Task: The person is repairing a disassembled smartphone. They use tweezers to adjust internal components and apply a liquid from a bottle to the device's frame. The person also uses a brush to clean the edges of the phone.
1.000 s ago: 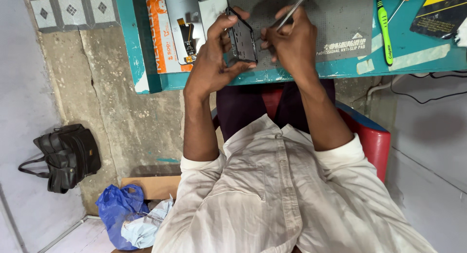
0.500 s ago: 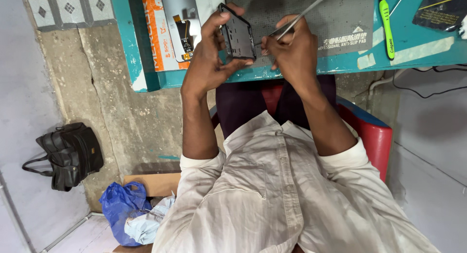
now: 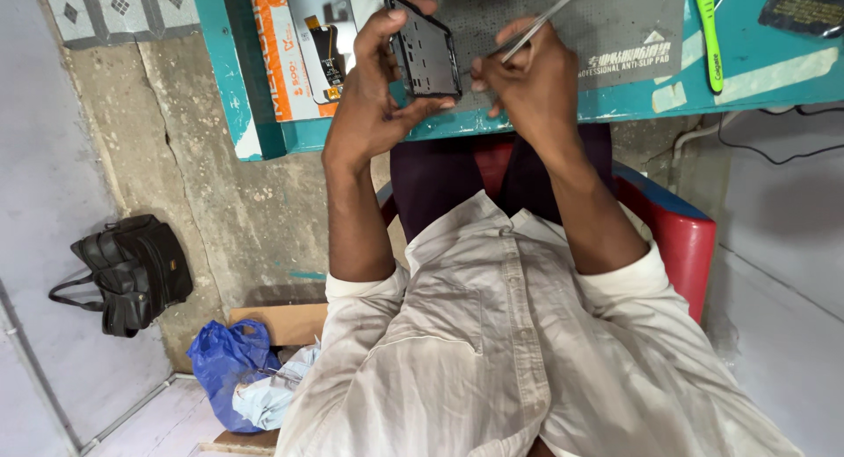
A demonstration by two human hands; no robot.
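Fingers of the left hand (image 3: 374,97) clamp a dark phone frame (image 3: 425,46) upright above the teal table (image 3: 756,66) edge. Just beside it, the right hand (image 3: 526,83) pinches metal tweezers (image 3: 538,22) over the grey mat (image 3: 615,18).

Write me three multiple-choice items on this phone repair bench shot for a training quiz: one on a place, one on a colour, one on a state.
1. Where does the black bag lie?
A. on the floor by the wall
B. on the bench
C. on the red seat

2. What colour is the screwdriver handle on the teal bench?
A. red
B. bright green
C. black

3. How is the phone frame held?
A. flat on the grey mat
B. inside the blue plastic bag
C. gripped in the left hand

Answers: 1 A, it rests low beside the concrete wall. 2 B, its handle is lime green. 3 C, the left fingers wrap it while the right hand holds a thin metal tool.
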